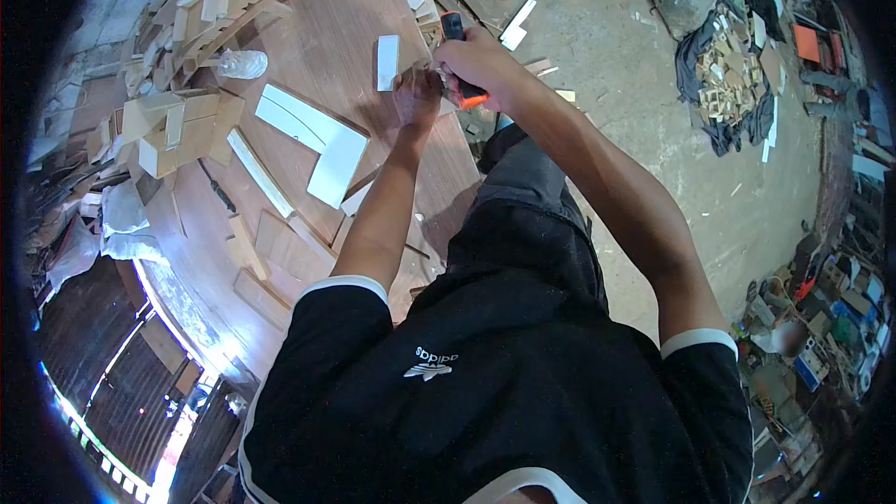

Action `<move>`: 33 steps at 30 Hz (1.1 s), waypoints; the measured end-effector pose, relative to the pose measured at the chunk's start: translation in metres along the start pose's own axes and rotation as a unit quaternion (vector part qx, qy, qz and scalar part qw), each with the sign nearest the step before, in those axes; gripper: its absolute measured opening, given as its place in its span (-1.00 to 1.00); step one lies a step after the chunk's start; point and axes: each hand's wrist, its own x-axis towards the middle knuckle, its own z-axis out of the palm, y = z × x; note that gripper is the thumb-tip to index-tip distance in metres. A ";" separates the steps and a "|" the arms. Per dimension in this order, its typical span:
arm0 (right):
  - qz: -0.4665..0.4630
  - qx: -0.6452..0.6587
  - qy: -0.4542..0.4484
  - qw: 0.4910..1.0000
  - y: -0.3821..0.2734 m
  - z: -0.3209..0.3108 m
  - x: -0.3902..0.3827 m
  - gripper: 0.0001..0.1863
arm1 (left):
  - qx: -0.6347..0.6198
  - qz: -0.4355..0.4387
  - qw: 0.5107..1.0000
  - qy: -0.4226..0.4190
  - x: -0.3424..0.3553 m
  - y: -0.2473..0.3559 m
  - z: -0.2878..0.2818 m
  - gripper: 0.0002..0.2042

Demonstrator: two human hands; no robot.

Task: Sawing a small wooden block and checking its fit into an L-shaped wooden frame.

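My right hand (476,65) is wrapped round a black tool with orange parts (453,28), held upright at the table's right edge. My left hand (417,93) is closed just left of the tool, touching or nearly touching it; what its fingers hold is hidden. A small white-topped wooden block (387,63) lies beside my left hand. Farther left on the wooden table (331,33) are an L-shaped white board (331,168) with a curved line and a long narrow strip (257,168).
Wooden assemblies (187,126) crowd the table's left, near a clear plastic bottle (243,64). The floor (653,224) on the right holds scattered offcuts (518,23), a heap of small wood pieces on dark cloth (723,75) and piled clutter (821,336) along its far side.
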 end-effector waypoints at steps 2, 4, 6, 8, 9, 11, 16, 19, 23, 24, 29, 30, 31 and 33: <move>0.003 0.050 0.012 0.999 0.001 0.001 0.007 -0.89 | -0.002 -0.025 1.000 -0.006 0.000 0.005 0.004 -0.89; 0.000 0.035 0.032 0.999 0.001 0.010 0.011 -0.89 | 0.002 -0.053 0.999 -0.008 -0.003 -0.003 0.007 -0.88; 0.000 0.014 0.034 0.999 -0.002 0.026 0.010 -0.88 | -0.065 -0.062 0.996 -0.012 -0.016 -0.030 0.008 -0.87; -0.024 -0.004 0.058 0.998 -0.002 0.011 0.014 -0.88 | -0.071 -0.056 0.996 -0.006 -0.005 0.000 0.011 -0.86; -0.025 -0.004 0.062 0.998 -0.002 0.008 0.017 -0.88 | -0.060 -0.052 0.997 0.007 0.001 0.010 0.007 -0.84; -0.002 -0.004 0.056 0.998 0.002 0.014 0.024 -0.88 | -0.029 -0.043 0.999 -0.002 -0.002 -0.005 0.007 -0.84; -0.012 0.026 0.041 0.999 0.003 0.015 0.020 -0.91 | -0.018 -0.049 0.999 -0.015 -0.003 0.001 0.001 -0.83; -0.008 0.043 0.039 0.998 0.011 0.012 0.028 -0.91 | -0.002 -0.006 1.000 0.025 -0.002 0.004 0.000 -0.82; -0.024 0.034 0.021 0.999 0.027 0.008 0.038 -0.91 | -0.022 -0.050 0.998 -0.041 -0.002 -0.003 0.000 -0.82; -0.022 0.034 0.016 0.999 0.027 0.011 0.039 -0.91 | 0.008 -0.029 0.999 -0.036 -0.008 -0.011 0.002 -0.82; -0.002 0.052 0.031 0.998 0.016 0.010 0.040 -0.93 | -0.014 -0.031 0.999 -0.038 -0.001 0.001 -0.001 -0.79; -0.002 0.052 0.030 0.998 0.016 0.013 0.037 -0.93 | 0.028 -0.015 0.999 -0.042 -0.002 -0.002 -0.002 -0.78; -0.005 0.043 0.034 0.998 0.020 0.013 0.032 -0.92 | 0.027 -0.015 0.999 -0.043 -0.001 -0.001 -0.004 -0.78; -0.006 0.034 0.039 0.999 0.020 0.013 0.030 -0.91 | -0.021 -0.029 0.998 -0.054 0.001 0.002 -0.007 -0.75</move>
